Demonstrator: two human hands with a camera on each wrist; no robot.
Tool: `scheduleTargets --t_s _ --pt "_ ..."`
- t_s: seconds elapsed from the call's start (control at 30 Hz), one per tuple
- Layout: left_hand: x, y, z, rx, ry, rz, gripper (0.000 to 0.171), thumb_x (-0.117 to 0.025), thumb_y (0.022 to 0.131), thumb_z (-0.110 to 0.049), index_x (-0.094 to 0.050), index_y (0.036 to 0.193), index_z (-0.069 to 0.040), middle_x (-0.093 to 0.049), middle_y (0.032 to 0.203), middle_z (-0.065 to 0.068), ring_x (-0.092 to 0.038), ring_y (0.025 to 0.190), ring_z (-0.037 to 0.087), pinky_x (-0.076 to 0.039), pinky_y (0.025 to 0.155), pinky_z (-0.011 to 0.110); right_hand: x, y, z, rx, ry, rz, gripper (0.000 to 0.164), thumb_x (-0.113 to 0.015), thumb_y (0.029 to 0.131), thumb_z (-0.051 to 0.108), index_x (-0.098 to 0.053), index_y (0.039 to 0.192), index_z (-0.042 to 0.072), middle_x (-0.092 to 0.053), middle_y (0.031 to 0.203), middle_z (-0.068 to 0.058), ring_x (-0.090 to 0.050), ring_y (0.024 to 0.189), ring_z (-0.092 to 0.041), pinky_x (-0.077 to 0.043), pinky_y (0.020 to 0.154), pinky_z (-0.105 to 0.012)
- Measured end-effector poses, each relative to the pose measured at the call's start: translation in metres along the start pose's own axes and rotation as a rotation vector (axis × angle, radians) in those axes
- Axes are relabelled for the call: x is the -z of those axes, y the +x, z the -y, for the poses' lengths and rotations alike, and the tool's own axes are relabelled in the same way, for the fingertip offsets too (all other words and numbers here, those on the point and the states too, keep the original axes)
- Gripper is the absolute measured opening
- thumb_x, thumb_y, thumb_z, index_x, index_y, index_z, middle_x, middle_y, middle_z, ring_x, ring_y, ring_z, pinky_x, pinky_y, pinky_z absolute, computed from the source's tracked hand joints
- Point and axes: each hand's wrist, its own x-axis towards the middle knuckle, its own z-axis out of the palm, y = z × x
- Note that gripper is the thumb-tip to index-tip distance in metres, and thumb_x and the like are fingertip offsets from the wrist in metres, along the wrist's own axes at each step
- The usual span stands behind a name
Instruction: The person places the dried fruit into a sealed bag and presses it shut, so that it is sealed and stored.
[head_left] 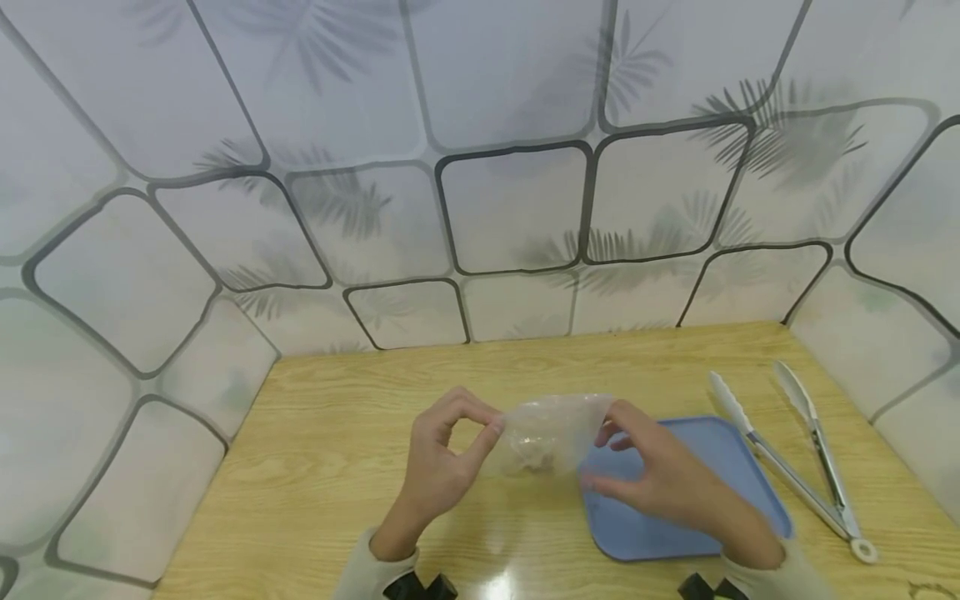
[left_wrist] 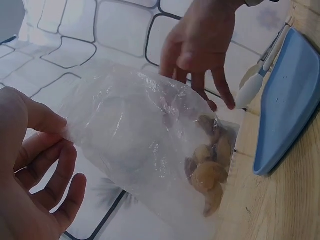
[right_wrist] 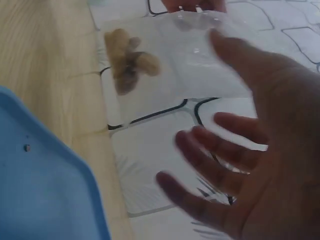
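A clear plastic bag (head_left: 551,433) with several tan and brown lumpy pieces (left_wrist: 207,172) gathered at one end hangs above the table. My left hand (head_left: 448,454) pinches a corner of it between thumb and forefinger, the other fingers loosely bent in the left wrist view. At the bag's other side is my right hand (head_left: 660,471), fingers apart and thumb spread away from them. In the right wrist view nothing sits between that thumb and the fingers (right_wrist: 200,205). Whether a fingertip touches the film, I cannot tell. What kind the pieces are is unclear.
A blue tray (head_left: 622,533) lies on the wooden table (head_left: 315,492) under my right hand, with a small dark speck (right_wrist: 27,148) on it. Tongs with pale tips (head_left: 798,487) lie spread to its right. Patterned sheeting (head_left: 517,208) walls the back and sides.
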Motion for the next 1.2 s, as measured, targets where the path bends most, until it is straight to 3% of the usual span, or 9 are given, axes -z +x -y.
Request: scheduleTargets --t_s 0.1,0.2,0.47,0.77,0.93,1.07,1.2 --pt "0.001 0.0 -0.001 0.002 -0.027 -0.011 0.023 -0.07 0.088 0.021 -0.073 0.093 -0.001 -0.074 0.094 0.016 -0.071 0.091 0.017 -0.062 0.087 0.028 -0.007 -0.002 -0.005 -0.039 -0.032 0.123 0.036 -0.09 0.092 0.026 -0.063 0.115 0.022 -0.065 0.109 0.006 -0.07 0.103 -0.017 -0.066 0.09 -0.039" --pt "0.001 0.0 -0.002 0.005 -0.036 -0.017 0.023 -0.07 0.088 0.022 -0.072 0.093 -0.001 -0.073 0.094 0.018 -0.071 0.093 0.014 -0.062 0.088 0.027 -0.013 -0.003 -0.011 -0.043 -0.023 0.177 0.026 -0.086 0.095 0.021 -0.068 0.113 0.02 -0.071 0.107 0.005 -0.071 0.1 -0.017 -0.066 0.088 -0.04" --pt "-0.001 0.001 -0.003 0.004 -0.052 -0.004 0.023 -0.069 0.088 0.022 -0.071 0.093 0.0 -0.072 0.094 0.018 -0.07 0.094 0.014 -0.062 0.089 0.027 -0.019 -0.003 -0.018 -0.023 0.048 0.182 0.019 -0.082 0.096 0.009 -0.074 0.107 0.023 -0.076 0.099 0.013 -0.068 0.093 0.002 -0.065 0.083 -0.037" --pt "0.003 0.001 -0.003 0.018 -0.029 0.001 0.018 -0.069 0.093 0.017 -0.072 0.095 -0.001 -0.072 0.095 0.018 -0.071 0.093 0.018 -0.062 0.091 0.027 -0.015 -0.002 -0.024 -0.173 0.048 0.311 0.01 -0.073 0.103 0.015 -0.072 0.113 0.012 -0.077 0.104 0.004 -0.071 0.095 -0.006 -0.063 0.081 -0.027" --pt "0.006 0.003 -0.007 0.023 -0.025 -0.023 0.017 -0.068 0.094 0.018 -0.072 0.095 0.001 -0.071 0.095 0.02 -0.07 0.097 0.011 -0.061 0.095 0.025 -0.014 -0.002 -0.028 -0.154 0.022 0.325 0.011 -0.073 0.104 0.017 -0.074 0.115 0.015 -0.078 0.103 0.007 -0.07 0.094 -0.003 -0.062 0.082 -0.027" --pt "0.006 0.004 -0.008 0.022 -0.048 -0.038 0.017 -0.066 0.095 0.019 -0.071 0.098 0.004 -0.069 0.095 0.019 -0.069 0.097 0.009 -0.061 0.095 0.024 -0.014 -0.003 -0.029 -0.141 -0.054 0.306 0.003 -0.077 0.1 0.017 -0.076 0.102 0.019 -0.077 0.095 0.011 -0.068 0.089 0.0 -0.062 0.079 -0.029" --pt "0.003 0.003 -0.009 0.029 -0.071 -0.036 0.017 -0.065 0.095 0.02 -0.07 0.101 0.005 -0.068 0.097 0.02 -0.068 0.099 0.008 -0.062 0.095 0.024 -0.014 -0.004 -0.03 -0.143 -0.091 0.311 0.007 -0.081 0.097 0.018 -0.076 0.093 0.02 -0.076 0.09 0.013 -0.067 0.085 0.001 -0.061 0.076 -0.029"
